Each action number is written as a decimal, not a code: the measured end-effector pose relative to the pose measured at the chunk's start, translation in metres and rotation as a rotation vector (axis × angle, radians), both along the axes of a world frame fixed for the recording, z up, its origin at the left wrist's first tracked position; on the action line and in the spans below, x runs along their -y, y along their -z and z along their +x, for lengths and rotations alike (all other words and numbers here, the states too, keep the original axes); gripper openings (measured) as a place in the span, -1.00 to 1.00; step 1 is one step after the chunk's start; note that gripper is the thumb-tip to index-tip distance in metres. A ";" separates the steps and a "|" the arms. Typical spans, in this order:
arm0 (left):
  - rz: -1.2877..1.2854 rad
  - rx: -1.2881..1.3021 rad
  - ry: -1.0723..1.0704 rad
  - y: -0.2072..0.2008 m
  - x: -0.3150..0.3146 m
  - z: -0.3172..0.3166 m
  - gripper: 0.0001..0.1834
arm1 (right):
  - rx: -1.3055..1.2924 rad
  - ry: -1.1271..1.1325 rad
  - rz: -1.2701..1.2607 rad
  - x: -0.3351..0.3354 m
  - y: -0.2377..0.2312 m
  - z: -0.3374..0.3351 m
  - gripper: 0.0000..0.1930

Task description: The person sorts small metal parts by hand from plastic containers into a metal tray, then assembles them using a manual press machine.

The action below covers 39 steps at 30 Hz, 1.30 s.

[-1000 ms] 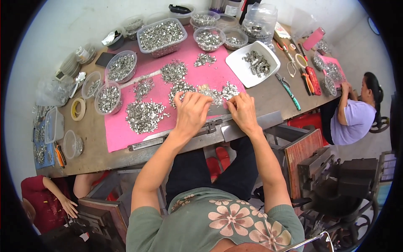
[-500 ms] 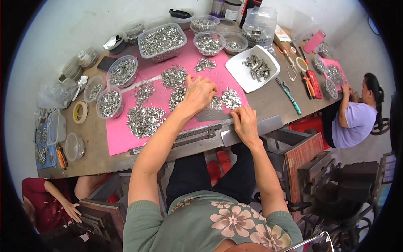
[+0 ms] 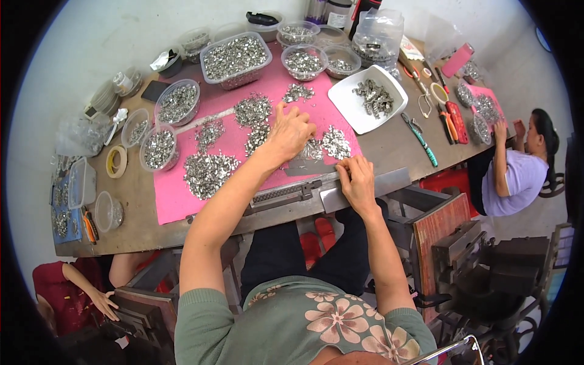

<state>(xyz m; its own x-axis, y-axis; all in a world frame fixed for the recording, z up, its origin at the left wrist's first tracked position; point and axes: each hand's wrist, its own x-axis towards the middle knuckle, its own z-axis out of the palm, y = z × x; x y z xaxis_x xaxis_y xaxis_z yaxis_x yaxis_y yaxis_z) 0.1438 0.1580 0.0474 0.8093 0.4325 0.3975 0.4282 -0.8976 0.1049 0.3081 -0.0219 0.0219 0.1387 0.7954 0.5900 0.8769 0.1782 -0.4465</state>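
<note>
So the left hand (image 3: 289, 134) is mid-frame, palm down over a bright pink rectangular mat (image 3: 173, 204), fingers bent and spread a bit, tips near a loose pile of small shiny silver metal pieces (image 3: 257, 139). Can't tell if it's actually gripping one, the fingertips are too small to read. The right hand (image 3: 358, 184) is just right of centre by the table's front edge, thumb and forefinger close together beside the corner of a thin flat grey metal plate (image 3: 307, 168). Can't see whether anything's pinched there either.

More heaps of the silver bits sit on the mat: a big one (image 3: 210, 175) left of centre, a smaller one (image 3: 336, 143) just above the right hand. A white plastic tray (image 3: 342, 97) with darker metal pieces is upper right of centre, and a clear rectangular plastic tub (image 3: 238, 76) full of silver bits is top centre. Orange-handled pliers (image 3: 451, 126) lie over on the right.
</note>
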 end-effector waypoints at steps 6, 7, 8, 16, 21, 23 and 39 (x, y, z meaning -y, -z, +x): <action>0.030 -0.073 0.111 0.003 -0.009 0.003 -0.90 | -0.004 0.006 0.011 0.000 0.003 -0.001 -0.88; 0.031 -0.072 0.111 0.003 -0.010 0.003 -0.90 | -0.002 0.010 0.002 0.000 0.004 -0.001 -0.88; 0.018 -0.095 0.114 0.003 -0.011 0.003 -0.90 | -0.003 0.011 0.012 0.000 0.005 -0.002 -0.88; -0.047 0.087 0.113 0.008 -0.003 -0.010 -0.93 | 0.006 0.002 -0.027 0.001 -0.004 -0.005 -0.90; -0.071 0.201 0.087 -0.003 0.027 -0.045 -0.92 | -0.186 -0.254 -0.109 0.003 -0.016 -0.034 -0.91; -0.157 0.233 0.108 -0.007 0.049 -0.064 -0.90 | -0.174 -0.418 -0.099 0.002 -0.018 -0.048 -0.90; -0.212 0.265 -0.016 0.005 0.116 -0.096 -0.84 | 0.129 -0.452 -0.011 -0.002 -0.015 -0.060 -0.86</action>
